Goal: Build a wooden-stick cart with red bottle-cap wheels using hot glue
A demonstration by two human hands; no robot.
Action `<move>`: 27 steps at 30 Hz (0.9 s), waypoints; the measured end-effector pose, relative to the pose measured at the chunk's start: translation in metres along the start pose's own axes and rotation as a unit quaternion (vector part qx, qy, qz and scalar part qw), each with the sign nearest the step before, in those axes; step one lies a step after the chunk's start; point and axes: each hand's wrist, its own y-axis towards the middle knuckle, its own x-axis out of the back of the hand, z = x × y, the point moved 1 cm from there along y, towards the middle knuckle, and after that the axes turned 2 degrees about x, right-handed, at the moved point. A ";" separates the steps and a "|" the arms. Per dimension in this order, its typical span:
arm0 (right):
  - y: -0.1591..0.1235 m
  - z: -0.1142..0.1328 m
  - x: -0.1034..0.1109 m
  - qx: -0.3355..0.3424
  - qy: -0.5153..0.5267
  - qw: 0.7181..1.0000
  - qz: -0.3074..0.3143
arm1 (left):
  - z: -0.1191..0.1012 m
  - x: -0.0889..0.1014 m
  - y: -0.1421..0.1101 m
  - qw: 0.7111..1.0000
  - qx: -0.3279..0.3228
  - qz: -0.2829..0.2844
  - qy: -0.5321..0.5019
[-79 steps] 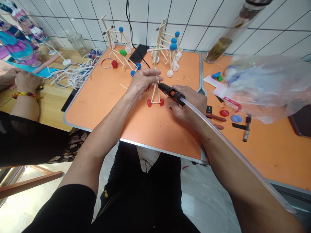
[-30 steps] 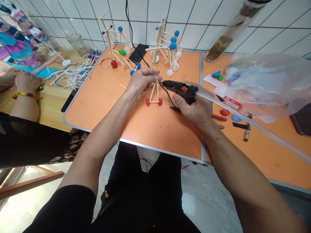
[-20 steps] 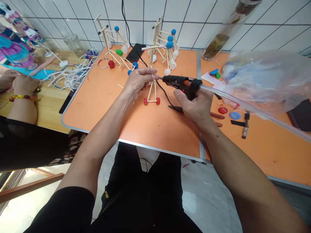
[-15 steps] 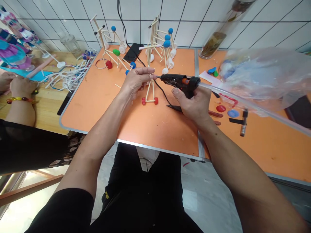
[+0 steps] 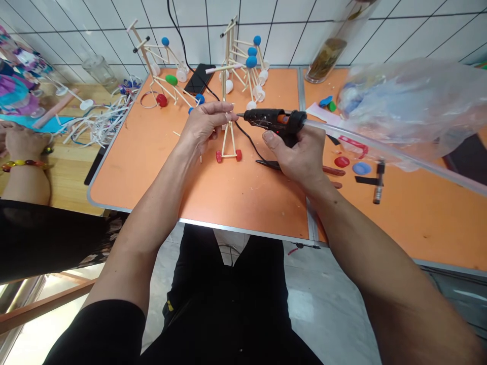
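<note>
My right hand [image 5: 300, 152] is wrapped round the grip of a black hot glue gun [image 5: 264, 117]. A long clear glue stick [image 5: 380, 139] runs out of its back. The nozzle points left, close to the fingertips of my left hand [image 5: 207, 124]. Those fingers pinch the upper part of a small stick model [image 5: 227, 142], whose legs spread down to two red wheels [image 5: 238, 155]. My fingers partly cover the pinched spot, so whether the nozzle touches the sticks cannot be made out.
Stick models with blue balls [image 5: 251, 61] stand behind, near a dark phone [image 5: 200, 78]. A cable crosses the orange table [image 5: 213, 192]. To the right lie a plastic bag [image 5: 411, 111], clay discs [image 5: 361, 168] and a pen [image 5: 378, 182]. At left, another person's hands [image 5: 26, 139] work beside white strips [image 5: 102, 119].
The camera view has shifted slightly, moving the table things a little left and up. Both hands keep their hold, with the glue gun's nozzle still near my left fingertips.
</note>
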 end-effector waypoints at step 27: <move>0.002 0.001 0.003 -0.018 0.043 0.999 0.010 | 0.001 0.006 0.004 1.000 -0.014 0.009 0.002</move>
